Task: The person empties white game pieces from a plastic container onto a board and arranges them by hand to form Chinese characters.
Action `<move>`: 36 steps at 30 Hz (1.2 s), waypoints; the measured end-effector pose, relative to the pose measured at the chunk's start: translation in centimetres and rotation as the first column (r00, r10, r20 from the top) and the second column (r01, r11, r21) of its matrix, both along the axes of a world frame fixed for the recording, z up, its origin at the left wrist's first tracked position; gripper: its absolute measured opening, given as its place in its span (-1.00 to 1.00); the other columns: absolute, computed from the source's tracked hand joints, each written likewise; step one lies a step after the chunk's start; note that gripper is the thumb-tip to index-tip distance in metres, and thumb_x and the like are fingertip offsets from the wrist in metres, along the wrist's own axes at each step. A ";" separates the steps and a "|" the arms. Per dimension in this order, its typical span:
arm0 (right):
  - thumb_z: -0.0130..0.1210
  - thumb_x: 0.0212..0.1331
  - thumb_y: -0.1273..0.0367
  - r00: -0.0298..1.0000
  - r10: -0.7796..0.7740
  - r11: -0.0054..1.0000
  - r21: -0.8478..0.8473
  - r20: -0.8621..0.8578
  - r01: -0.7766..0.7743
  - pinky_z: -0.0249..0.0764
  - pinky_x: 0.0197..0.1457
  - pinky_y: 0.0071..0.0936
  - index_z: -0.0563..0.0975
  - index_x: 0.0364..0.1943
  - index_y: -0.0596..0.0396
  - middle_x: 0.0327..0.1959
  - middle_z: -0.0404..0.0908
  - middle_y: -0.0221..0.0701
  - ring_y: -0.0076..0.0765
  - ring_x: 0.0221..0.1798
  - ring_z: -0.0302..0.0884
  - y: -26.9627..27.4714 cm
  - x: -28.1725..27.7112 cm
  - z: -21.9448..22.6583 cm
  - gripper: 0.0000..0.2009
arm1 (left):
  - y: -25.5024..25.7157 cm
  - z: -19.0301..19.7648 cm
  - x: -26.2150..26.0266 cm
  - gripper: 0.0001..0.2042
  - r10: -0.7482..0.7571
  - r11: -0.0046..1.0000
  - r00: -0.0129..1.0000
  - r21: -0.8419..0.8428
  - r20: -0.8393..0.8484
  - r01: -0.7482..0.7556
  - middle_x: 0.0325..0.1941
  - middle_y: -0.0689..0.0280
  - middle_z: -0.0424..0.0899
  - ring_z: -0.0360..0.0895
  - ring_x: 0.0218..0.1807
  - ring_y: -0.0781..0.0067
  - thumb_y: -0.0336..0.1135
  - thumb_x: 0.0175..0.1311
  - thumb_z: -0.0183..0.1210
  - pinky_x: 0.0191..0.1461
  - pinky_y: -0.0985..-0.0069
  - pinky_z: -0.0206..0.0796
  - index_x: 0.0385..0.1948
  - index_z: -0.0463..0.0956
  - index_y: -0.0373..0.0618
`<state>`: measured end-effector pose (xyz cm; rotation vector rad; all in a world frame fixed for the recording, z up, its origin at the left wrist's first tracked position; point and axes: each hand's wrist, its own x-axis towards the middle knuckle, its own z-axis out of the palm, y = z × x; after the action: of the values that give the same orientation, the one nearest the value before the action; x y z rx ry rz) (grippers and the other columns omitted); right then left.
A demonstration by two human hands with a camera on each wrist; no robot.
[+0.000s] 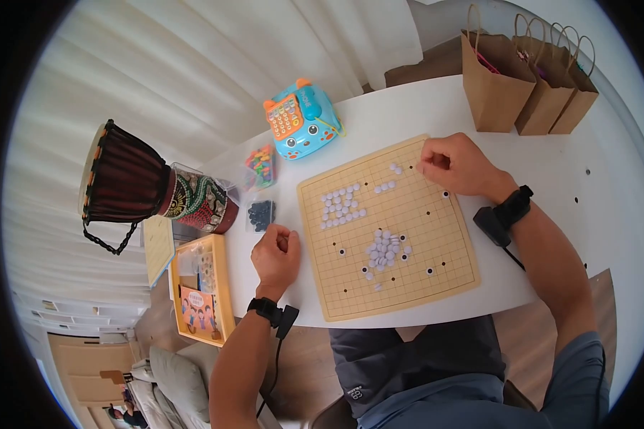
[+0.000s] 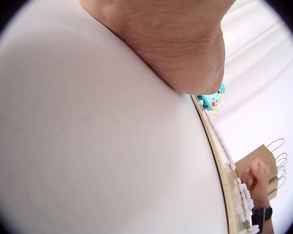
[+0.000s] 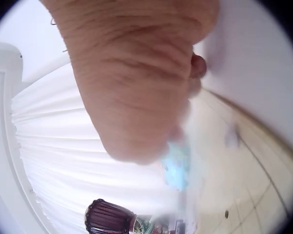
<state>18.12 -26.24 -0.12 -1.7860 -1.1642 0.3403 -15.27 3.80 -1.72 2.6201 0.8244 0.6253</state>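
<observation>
A wooden grid board (image 1: pixel 447 236) lies on the white table. White round pieces form a block (image 1: pixel 342 204) at its upper left, a heap (image 1: pixel 383 247) near the middle and a short row (image 1: pixel 385 187) near the top. Several black pieces (image 1: pixel 430 271) are scattered about. Over the board's upper right edge is my right hand (image 1: pixel 456 164), fingers curled with thumb and forefinger close together; whether a piece is between them is hidden. My left hand (image 1: pixel 276 256) rests loosely curled on the table, left of the board, below a clear box of dark pieces (image 1: pixel 261 216).
Behind the board stands a blue toy phone (image 1: pixel 304 121), with a box of coloured pieces (image 1: pixel 260 166) to its left. Paper bags (image 1: pixel 497 86) stand at the back right. A drum (image 1: pixel 132 179) and a wooden tray (image 1: pixel 225 286) are at the left.
</observation>
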 end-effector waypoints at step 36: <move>0.35 0.43 0.40 0.913 0.132 0.989 0.014 0.387 -0.149 0.64 0.14 -0.14 0.79 -0.17 0.00 -0.12 0.78 -0.42 -0.17 0.07 0.71 0.0 -0.6 -0.8 -0.95 | 0.2 -0.2 -0.1 -0.86 -0.017 1.000 1.000 0.018 0.002 0.017 -0.61 0.41 0.59 0.54 -0.58 0.40 -0.31 0.48 0.42 -0.38 0.32 0.40 -0.29 0.66 -0.05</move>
<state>17.55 -26.26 -0.96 -1.7825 -1.5696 0.0420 -15.39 4.02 -1.95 2.6392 0.7980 0.6339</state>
